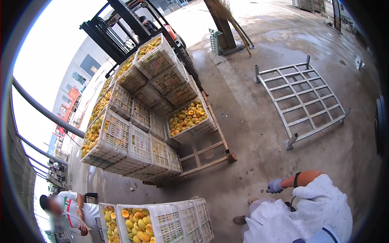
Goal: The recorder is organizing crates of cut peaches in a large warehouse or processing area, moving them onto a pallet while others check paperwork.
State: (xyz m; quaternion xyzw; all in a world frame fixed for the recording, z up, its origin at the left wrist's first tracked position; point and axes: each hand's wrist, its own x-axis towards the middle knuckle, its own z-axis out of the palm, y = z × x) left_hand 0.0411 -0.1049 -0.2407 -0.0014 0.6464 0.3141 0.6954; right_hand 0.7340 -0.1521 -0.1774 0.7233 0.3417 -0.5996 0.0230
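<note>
My right hand (275,186), in a grey-blue glove, hangs at my side over the wet concrete, with a black band on the forearm above it. Its fingers look loosely bent and a little apart, with nothing seen in them. My left hand is not in view; only a grey-blue band (329,233) shows at the lower edge beside my white top (300,216). Nearest in front of me are white plastic crates (172,220) of halved yellow-orange fruit, at the lower edge. Ahead, more stacked fruit crates (117,141) stand on a rusty metal pallet frame (208,165).
A forklift (121,30) stands behind the tall stack. A bare grey metal rack (302,97) lies on the floor to the right. Beside a post are a broom (235,24) and a green crate (214,42). Another person (73,210) stands at the left by the low crates.
</note>
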